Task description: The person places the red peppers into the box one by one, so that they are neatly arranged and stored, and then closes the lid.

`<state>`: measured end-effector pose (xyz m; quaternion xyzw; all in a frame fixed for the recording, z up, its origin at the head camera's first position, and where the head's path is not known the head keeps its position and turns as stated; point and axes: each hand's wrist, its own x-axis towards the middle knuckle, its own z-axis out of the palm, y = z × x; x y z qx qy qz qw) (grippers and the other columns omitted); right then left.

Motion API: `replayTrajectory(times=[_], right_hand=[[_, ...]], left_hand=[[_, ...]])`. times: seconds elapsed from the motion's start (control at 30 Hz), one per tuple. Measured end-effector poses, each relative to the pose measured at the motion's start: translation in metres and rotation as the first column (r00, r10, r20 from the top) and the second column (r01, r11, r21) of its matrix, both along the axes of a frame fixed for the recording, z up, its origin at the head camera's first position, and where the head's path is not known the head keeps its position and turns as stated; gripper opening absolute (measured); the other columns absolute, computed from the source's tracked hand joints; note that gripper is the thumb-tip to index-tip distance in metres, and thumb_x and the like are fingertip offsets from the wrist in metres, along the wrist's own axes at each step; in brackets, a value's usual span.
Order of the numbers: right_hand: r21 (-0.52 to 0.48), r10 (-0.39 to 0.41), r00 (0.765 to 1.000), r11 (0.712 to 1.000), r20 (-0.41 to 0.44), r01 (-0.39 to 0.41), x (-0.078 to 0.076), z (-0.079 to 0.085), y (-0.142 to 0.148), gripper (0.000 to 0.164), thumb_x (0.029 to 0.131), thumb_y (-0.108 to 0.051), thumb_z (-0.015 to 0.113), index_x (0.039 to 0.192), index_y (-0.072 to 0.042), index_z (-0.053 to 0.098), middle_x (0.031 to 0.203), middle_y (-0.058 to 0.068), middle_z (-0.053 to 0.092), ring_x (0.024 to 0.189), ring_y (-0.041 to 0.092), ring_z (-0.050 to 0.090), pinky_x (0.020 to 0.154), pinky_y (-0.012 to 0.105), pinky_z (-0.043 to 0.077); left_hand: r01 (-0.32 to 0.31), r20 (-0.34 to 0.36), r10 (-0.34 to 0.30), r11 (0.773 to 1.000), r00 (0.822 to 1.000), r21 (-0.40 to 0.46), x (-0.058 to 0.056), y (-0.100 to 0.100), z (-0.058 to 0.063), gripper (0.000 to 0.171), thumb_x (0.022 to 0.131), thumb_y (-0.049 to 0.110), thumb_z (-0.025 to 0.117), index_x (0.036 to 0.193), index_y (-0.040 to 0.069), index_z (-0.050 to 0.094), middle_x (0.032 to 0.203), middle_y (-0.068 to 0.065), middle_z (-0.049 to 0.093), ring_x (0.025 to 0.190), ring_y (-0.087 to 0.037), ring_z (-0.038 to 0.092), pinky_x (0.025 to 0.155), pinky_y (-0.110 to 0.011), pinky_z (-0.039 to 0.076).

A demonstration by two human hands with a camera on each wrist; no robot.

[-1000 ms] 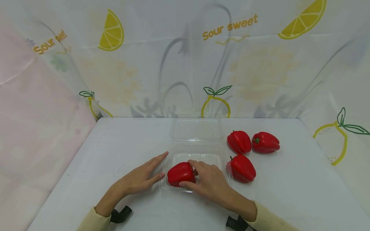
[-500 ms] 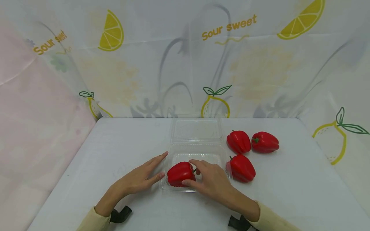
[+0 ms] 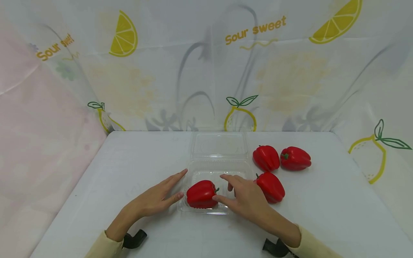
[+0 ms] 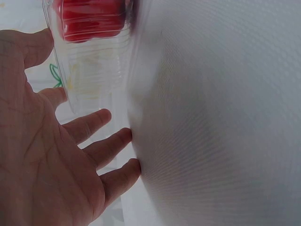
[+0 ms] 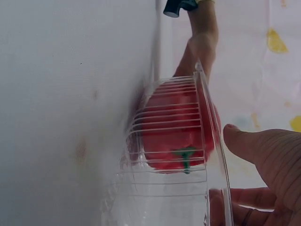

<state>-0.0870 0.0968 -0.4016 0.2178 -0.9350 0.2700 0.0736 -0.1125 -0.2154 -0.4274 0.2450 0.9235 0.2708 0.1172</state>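
A red bell pepper point(image 3: 201, 194) with a green stem lies on its side in the near left part of a clear plastic clamshell box point(image 3: 206, 168). The box's lid point(image 3: 219, 145) is folded back, away from the person. My left hand point(image 3: 155, 199) lies along the box's left side with its fingers spread, thumb tip right at the rim. My right hand point(image 3: 246, 197) hovers over the right part of the box, thumb near the pepper's stem and fingers apart around nothing. In the right wrist view the bell pepper point(image 5: 174, 125) shows through the ribbed box wall, with the right thumb beside the rim.
To the right of the box lie three more red bell peppers: one close to the right hand point(image 3: 271, 187), one behind it point(image 3: 266, 158) and one at the far right point(image 3: 295, 158). A printed cloth backdrop point(image 3: 177, 71) rises behind the white table point(image 3: 129, 150).
My right hand has let go of the bell pepper and drawn away to the right, its fingers spreading. The pepper stays in the box. My left hand has hardly moved.
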Motion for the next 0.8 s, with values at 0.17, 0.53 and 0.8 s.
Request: replayTrajectory(times=[0.17, 0.53, 0.8], right_hand=[[-0.012, -0.033, 0.999, 0.999, 0.003, 0.033, -0.001, 0.003, 0.008, 0.062, 0.076, -0.046, 0.083, 0.126, -0.015, 0.064, 0.082, -0.005, 0.061, 0.059, 0.002, 0.046, 0.052, 0.018, 0.043], [-0.037, -0.094, 0.995, 0.995, -0.042, 0.092, -0.005, 0.007, 0.027, 0.063, 0.071, -0.041, 0.088, 0.124, -0.014, 0.066, 0.079, -0.004, 0.06, 0.06, 0.003, 0.047, 0.05, 0.018, 0.043], [-0.033, -0.125, 0.991, 0.992, -0.045, 0.124, -0.008, 0.008, 0.038, 0.065, 0.07, -0.04, 0.089, 0.124, -0.013, 0.066, 0.079, -0.005, 0.059, 0.059, 0.004, 0.048, 0.05, 0.019, 0.043]], left_hand=[[0.001, 0.002, -0.001, 1.0, 1.0, 0.003, 0.0, 0.0, 0.0, 0.075, 0.095, 0.06, 0.05, 0.158, 0.034, 0.02, 0.158, 0.001, 0.031, 0.142, -0.026, 0.033, 0.103, -0.061, 0.039], [0.003, 0.003, -0.003, 1.0, 1.0, 0.005, 0.0, 0.0, 0.0, 0.075, 0.095, 0.059, 0.05, 0.158, 0.032, 0.021, 0.158, 0.001, 0.03, 0.143, -0.027, 0.032, 0.103, -0.061, 0.039], [-0.001, 0.011, 0.001, 1.0, 1.0, 0.004, -0.001, 0.0, -0.001, 0.075, 0.095, 0.06, 0.05, 0.158, 0.034, 0.02, 0.158, 0.002, 0.03, 0.143, -0.026, 0.032, 0.102, -0.061, 0.039]])
